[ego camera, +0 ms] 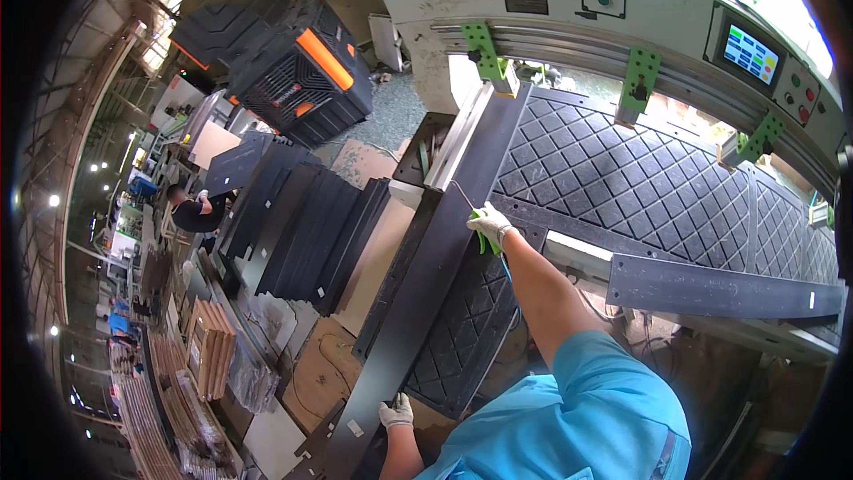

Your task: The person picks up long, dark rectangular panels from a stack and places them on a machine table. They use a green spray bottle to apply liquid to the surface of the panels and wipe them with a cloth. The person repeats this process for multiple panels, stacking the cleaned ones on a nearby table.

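Note:
A long dark panel [426, 293] lies diagonally across a black diamond-grooved work surface [586, 160]. Around a green air blow gun [484, 240] my gloved right hand [493, 225] is closed. The gun's thin metal nozzle points over the panel towards a pale metal guide rail [463, 137], and a blue hose trails below it. My gloved left hand [398, 410] grips the panel's near edge, close to a small white label [355, 427]. Part of the left fingers is hidden by the angle.
A machine beam with green clamp brackets [490, 53] and a control screen [750, 53] spans the far side. Another dark strip [720, 287] lies at right. Stacked dark panels [300, 227] stand left, near a person [200, 211] holding a panel. Black-and-orange crates [300, 73] stand behind.

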### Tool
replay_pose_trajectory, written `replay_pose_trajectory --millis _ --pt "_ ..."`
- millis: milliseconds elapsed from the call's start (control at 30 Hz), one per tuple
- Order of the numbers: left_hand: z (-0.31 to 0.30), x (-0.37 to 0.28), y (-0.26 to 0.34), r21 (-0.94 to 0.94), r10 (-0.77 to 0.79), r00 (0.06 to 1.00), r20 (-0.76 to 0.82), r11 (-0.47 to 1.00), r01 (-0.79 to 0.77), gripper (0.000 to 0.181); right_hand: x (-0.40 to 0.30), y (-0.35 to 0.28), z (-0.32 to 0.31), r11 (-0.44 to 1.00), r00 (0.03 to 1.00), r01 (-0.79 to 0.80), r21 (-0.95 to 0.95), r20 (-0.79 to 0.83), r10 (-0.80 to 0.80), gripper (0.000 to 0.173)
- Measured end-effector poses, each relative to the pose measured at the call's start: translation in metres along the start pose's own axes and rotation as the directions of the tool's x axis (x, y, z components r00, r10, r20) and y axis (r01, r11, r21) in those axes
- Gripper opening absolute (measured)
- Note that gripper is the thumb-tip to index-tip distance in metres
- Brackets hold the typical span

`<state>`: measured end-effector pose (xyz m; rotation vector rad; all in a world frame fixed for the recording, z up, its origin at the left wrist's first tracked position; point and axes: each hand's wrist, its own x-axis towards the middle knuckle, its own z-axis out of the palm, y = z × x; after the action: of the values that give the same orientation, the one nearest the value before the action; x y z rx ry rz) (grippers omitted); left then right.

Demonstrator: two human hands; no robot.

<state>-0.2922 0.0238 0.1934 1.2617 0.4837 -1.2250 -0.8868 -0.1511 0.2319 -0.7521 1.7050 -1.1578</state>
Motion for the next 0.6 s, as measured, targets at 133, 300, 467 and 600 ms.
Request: replay_pose_trajectory --millis 133,300,467,600 --pt "0.010 -0.013 0.005 0.180 -0.040 0.992 -0.122 0.982 0.061 0.055 -0.016 -0.019 0.000 0.990 0.997 -0.005 -0.142 -0.078 -0.006 0.038" --pt "0.005 -0.051 -0.003 0.750 0.367 0.929 -0.057 0.630 -0.202 0.038 -0.075 -0.051 -0.022 1.000 0.966 -0.003 -0.027 -0.259 -0.004 0.034" --pt "0.005 -0.088 -0.032 0.652 0.519 0.445 0.730 -0.335 -0.680 0.031 -0.139 -0.111 -0.133 0.870 0.579 0.267 -0.414 -0.653 -0.488 0.055" --pt "0.022 -0.119 -0.054 0.497 0.299 0.419 0.857 -0.269 -0.825 0.035 -0.153 -0.180 -0.235 0.807 0.384 0.201 -0.555 -0.713 -0.587 0.065"
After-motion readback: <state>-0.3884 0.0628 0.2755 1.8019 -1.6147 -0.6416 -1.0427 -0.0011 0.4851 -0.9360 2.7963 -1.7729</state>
